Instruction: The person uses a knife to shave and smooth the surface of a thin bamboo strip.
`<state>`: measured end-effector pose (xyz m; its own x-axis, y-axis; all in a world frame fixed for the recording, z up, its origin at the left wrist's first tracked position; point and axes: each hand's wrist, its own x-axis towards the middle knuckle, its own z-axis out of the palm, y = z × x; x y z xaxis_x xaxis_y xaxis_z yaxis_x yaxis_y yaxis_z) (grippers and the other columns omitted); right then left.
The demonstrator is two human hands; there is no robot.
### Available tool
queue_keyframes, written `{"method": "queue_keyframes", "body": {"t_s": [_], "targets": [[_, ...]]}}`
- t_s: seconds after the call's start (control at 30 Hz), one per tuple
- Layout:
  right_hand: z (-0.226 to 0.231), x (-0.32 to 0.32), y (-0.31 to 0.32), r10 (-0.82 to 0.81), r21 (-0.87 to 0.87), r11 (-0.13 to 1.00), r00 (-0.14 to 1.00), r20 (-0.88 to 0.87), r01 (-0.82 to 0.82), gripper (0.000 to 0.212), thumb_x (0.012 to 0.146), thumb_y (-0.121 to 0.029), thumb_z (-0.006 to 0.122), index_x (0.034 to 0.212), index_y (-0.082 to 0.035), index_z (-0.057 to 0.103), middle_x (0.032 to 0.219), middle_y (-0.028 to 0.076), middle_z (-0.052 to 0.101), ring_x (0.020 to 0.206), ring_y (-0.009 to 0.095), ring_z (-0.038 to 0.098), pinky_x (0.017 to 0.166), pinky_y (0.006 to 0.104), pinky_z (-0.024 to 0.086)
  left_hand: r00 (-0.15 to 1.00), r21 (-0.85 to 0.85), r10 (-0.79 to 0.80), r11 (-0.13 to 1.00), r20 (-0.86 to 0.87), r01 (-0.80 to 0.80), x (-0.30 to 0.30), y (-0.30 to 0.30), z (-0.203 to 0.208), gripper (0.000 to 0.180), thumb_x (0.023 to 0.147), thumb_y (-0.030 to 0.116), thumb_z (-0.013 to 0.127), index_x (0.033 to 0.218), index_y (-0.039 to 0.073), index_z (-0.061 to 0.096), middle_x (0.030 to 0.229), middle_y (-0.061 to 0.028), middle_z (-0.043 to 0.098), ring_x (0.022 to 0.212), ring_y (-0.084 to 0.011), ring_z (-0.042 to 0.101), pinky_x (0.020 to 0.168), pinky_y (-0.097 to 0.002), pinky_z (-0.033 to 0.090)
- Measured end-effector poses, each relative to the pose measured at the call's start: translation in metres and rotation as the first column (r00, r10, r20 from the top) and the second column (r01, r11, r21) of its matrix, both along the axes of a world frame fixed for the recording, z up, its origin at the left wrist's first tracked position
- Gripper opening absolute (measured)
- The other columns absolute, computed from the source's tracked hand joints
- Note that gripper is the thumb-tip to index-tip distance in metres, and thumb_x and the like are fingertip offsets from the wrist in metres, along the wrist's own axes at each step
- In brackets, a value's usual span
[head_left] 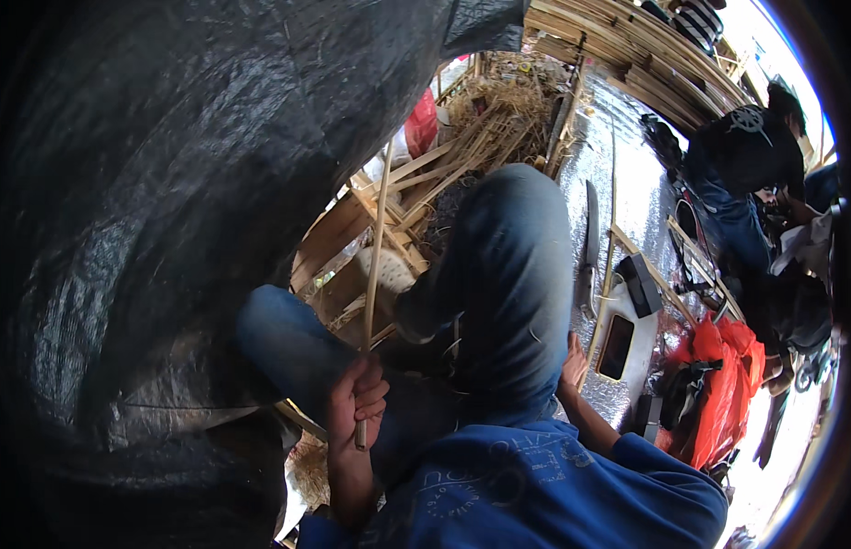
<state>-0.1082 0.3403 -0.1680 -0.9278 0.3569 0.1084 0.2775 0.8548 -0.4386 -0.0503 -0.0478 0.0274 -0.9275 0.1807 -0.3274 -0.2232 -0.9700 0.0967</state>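
Observation:
A long, thin, pale wooden stick (378,247) stands nearly upright in my left hand (357,398). The fingers are closed round it near its lower end, and a short stub shows below the fist. Beside my raised knee, my right hand (573,364) is low over the silvery mat, its fingers partly hidden by the knee. Close to that hand runs another thin strip (605,297); whether I grip it cannot be made out. A long knife (590,229) lies farther up the mat, its handle toward my right hand.
A phone (615,347), a dark box (638,285) and a red plastic bag (726,389) lie to the right. Split wood pieces (329,240) and shavings (512,96) are beyond my legs. Black sheeting (169,210) covers the left. A person (746,156) sits at far right near stacked planks (645,55).

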Motion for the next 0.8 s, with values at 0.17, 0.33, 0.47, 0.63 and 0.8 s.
{"method": "queue_keyframes", "body": {"t_s": [0.17, 0.33, 0.47, 0.63, 0.8], "targets": [[0.001, 0.002, 0.003, 0.035, 0.021, 0.999, 0.997, -0.073, -0.033, 0.026, 0.086, -0.030, 0.053, 0.100, -0.009, 0.051, 0.096, 0.016, 0.060, 0.091, 0.036, 0.059, 0.072, 0.0472, 0.044, 0.995, -0.027, -0.037, 0.999, 0.089, 0.039, -0.006, 0.005, 0.021, 0.023, 0.098, 0.012, 0.037, 0.109, -0.006, 0.045, 0.070, 0.0010, 0.034, 0.050, -0.0037, 0.031, 0.034, -0.0149, 0.032], [0.007, 0.004, 0.004, 0.030, 0.034, 0.999, 0.998, -0.056, -0.028, 0.026, 0.086, -0.031, 0.054, 0.099, -0.009, 0.051, 0.096, 0.016, 0.060, 0.090, 0.036, 0.059, 0.071, 0.0473, 0.044, 0.993, -0.109, -0.098, 0.988, 0.072, 0.106, -0.003, 0.018, 0.026, 0.022, 0.098, 0.012, 0.038, 0.109, -0.005, 0.047, 0.071, 0.0007, 0.036, 0.052, -0.0038, 0.034, 0.036, -0.0152, 0.034], [0.007, 0.000, -0.001, 0.024, 0.038, 0.999, 0.998, -0.051, -0.022, 0.027, 0.086, -0.032, 0.054, 0.099, -0.009, 0.051, 0.096, 0.016, 0.060, 0.089, 0.037, 0.060, 0.071, 0.0473, 0.044, 0.982, -0.198, -0.113, 0.970, 0.150, 0.142, 0.003, 0.029, 0.025, 0.021, 0.098, 0.011, 0.040, 0.110, -0.005, 0.048, 0.072, 0.0002, 0.039, 0.054, -0.0042, 0.038, 0.039, -0.0157, 0.038], [0.003, -0.003, -0.009, 0.046, 0.035, 0.998, 0.998, -0.042, -0.044, 0.027, 0.085, -0.034, 0.055, 0.098, -0.010, 0.051, 0.095, 0.016, 0.060, 0.089, 0.037, 0.060, 0.070, 0.0474, 0.044, 0.983, -0.149, -0.098, 0.981, 0.153, 0.120, 0.008, 0.042, 0.012, 0.022, 0.099, 0.012, 0.041, 0.110, -0.005, 0.048, 0.072, 0.0001, 0.040, 0.056, -0.0044, 0.040, 0.041, -0.0153, 0.039], [0.009, -0.009, -0.009, -0.032, 0.025, 0.999, 0.999, 0.009, 0.032, 0.031, 0.084, -0.038, 0.057, 0.094, -0.009, 0.052, 0.088, 0.016, 0.061, 0.081, 0.038, 0.060, 0.067, 0.0480, 0.044, 0.989, -0.135, -0.083, 0.986, 0.124, 0.100, 0.008, 0.065, 0.009, 0.023, 0.099, 0.014, 0.041, 0.111, -0.004, 0.049, 0.071, 0.0007, 0.040, 0.055, -0.0033, 0.038, 0.040, -0.0151, 0.036]]}}
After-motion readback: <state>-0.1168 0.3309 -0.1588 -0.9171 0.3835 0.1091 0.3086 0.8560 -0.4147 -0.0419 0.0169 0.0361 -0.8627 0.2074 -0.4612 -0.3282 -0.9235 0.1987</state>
